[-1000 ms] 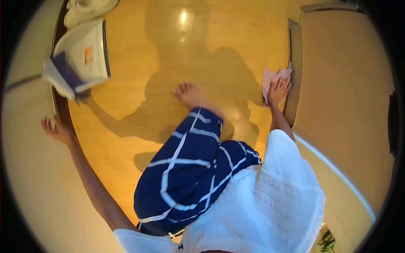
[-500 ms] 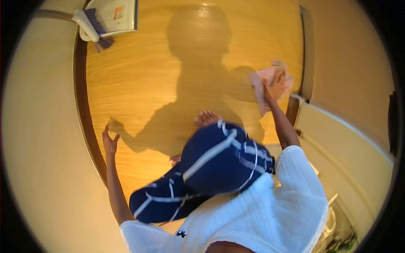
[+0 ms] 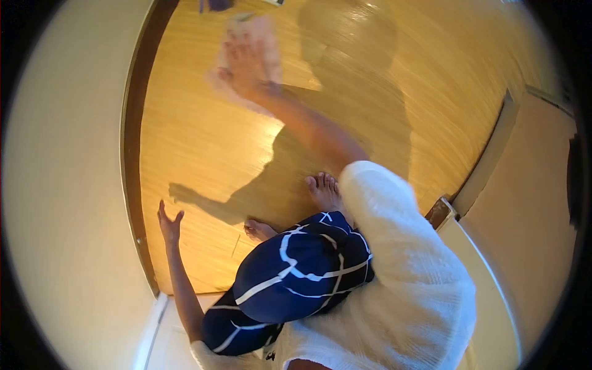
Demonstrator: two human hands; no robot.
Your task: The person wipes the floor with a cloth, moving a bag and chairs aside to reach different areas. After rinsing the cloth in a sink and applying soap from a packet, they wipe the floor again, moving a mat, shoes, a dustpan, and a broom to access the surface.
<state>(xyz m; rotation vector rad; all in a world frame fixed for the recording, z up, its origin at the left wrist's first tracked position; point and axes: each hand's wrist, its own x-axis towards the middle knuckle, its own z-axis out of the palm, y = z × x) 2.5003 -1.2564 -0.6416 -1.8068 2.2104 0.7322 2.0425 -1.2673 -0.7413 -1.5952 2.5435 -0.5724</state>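
Note:
My right hand (image 3: 246,65) lies with fingers spread on a pale pink cloth (image 3: 269,37), far ahead on the left side of the wooden floor (image 3: 203,123). Motion blurs both the hand and the cloth, whose edges show around the fingers. Low on the left, my left hand (image 3: 170,225) is raised near the wall's foot, its thumb and fingers apart and nothing between them.
A dark baseboard (image 3: 131,148) runs along the left wall (image 3: 68,154). My bare feet (image 3: 325,191) stand on the floor, close below my bent knees. On the right is a door frame corner (image 3: 442,213). Part of a purple brush (image 3: 219,5) shows at the top edge.
My right hand has swept from the right side of the floor across to the upper left, carrying the cloth along. The view has shifted, leaving the dustpan mostly out of frame. My left hand stays open.

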